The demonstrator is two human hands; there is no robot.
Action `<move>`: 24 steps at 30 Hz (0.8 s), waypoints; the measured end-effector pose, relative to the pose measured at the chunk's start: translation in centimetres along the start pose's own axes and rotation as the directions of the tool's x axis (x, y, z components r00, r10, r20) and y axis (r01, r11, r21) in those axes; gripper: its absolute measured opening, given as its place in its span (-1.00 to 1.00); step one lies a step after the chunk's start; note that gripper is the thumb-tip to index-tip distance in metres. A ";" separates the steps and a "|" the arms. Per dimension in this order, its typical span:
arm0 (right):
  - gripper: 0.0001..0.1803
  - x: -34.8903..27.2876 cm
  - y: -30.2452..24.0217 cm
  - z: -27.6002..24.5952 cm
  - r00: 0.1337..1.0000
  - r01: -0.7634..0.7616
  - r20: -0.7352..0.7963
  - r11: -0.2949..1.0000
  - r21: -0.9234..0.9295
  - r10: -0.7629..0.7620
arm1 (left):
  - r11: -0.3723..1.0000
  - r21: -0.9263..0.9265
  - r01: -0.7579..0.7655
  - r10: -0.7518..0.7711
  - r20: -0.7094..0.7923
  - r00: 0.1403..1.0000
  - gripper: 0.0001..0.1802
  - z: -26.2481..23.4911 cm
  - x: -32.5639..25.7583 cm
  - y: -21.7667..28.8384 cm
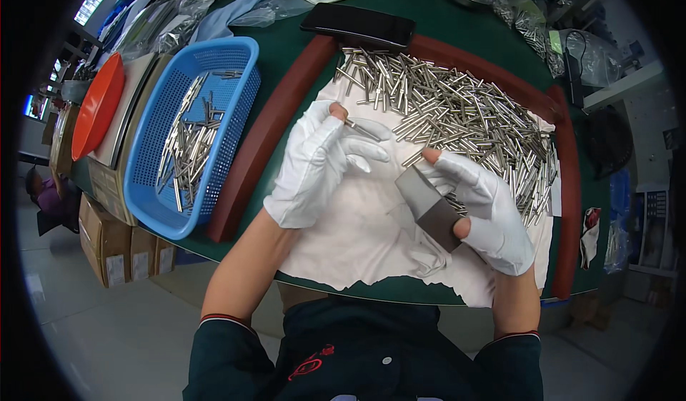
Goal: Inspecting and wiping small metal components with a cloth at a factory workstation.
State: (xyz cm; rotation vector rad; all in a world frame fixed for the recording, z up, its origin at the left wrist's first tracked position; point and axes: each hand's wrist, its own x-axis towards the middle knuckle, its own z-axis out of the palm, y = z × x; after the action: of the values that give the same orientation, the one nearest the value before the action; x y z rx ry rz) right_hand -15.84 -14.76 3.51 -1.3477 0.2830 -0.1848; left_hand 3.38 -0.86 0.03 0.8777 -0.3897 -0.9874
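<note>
Rod (pixel 361 129): one end hidden, perhaps inside left hand (pixel 312 164); shirt (pixel 357 351) cut off below.

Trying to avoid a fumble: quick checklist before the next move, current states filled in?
1. Left hand grips a metal pin: ok.
2. Right hand holds the two-tone grey block: ok.
3. Block apart from the held pin: ok, a gap shows.
4. White gloves cover every fingertip: not ok, bare tips show on both hands.
5. Blue basket upright: ok, loose pins inside.
6. Held pin's surface finish: cannot tell, too small.
</note>
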 end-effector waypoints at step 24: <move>-0.16 1.3 1.2 -0.2 0.943 0.060 -0.308 0.975 -0.214 -0.125 | 0.993 0.114 0.021 -0.014 -0.057 0.998 -0.41 -0.2 -0.4 0.5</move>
State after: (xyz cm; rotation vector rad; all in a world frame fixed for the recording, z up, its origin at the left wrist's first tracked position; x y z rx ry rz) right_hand -14.74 -15.04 2.16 -1.5331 0.5224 -0.4675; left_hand 3.60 -0.24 0.35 1.0125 -0.3946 -0.9612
